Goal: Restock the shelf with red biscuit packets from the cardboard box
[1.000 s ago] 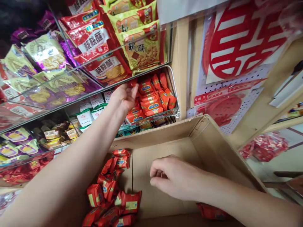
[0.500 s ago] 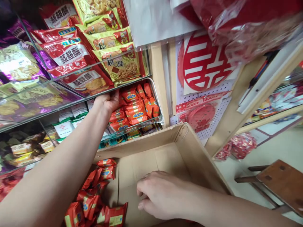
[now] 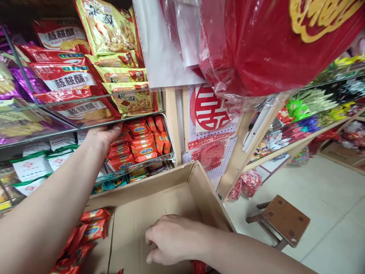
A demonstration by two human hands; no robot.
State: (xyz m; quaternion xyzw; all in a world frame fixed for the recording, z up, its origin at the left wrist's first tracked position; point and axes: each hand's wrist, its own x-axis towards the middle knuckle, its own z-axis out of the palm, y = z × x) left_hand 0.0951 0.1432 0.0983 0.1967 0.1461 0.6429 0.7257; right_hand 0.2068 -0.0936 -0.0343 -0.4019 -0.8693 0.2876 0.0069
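My left hand (image 3: 104, 135) reaches into the shelf compartment under the upper glass shelf, beside stacked red snack packets (image 3: 144, 146). Its fingers are mostly hidden there, so I cannot see whether they hold a packet. My right hand (image 3: 168, 238) hovers over the cardboard box (image 3: 134, 232), fingers loosely curled and the thumb apart from them, with nothing visible between. Loose red packets (image 3: 95, 228) lie along the box's left side, partly behind my left forearm. Another red packet (image 3: 199, 266) shows under my right wrist.
Walnut cookie bags (image 3: 65, 80) and yellow bags (image 3: 129, 97) fill the shelf above. White-and-green packets (image 3: 34, 167) sit left of my left arm. Red wrapped goods (image 3: 273, 49) hang overhead at right. A wooden stool (image 3: 285, 220) stands on the floor (image 3: 333, 198).
The view has swung right, bringing more floor and the whole stool seat into sight. My left hand stays at the red packets' compartment and my right hand stays over the box.
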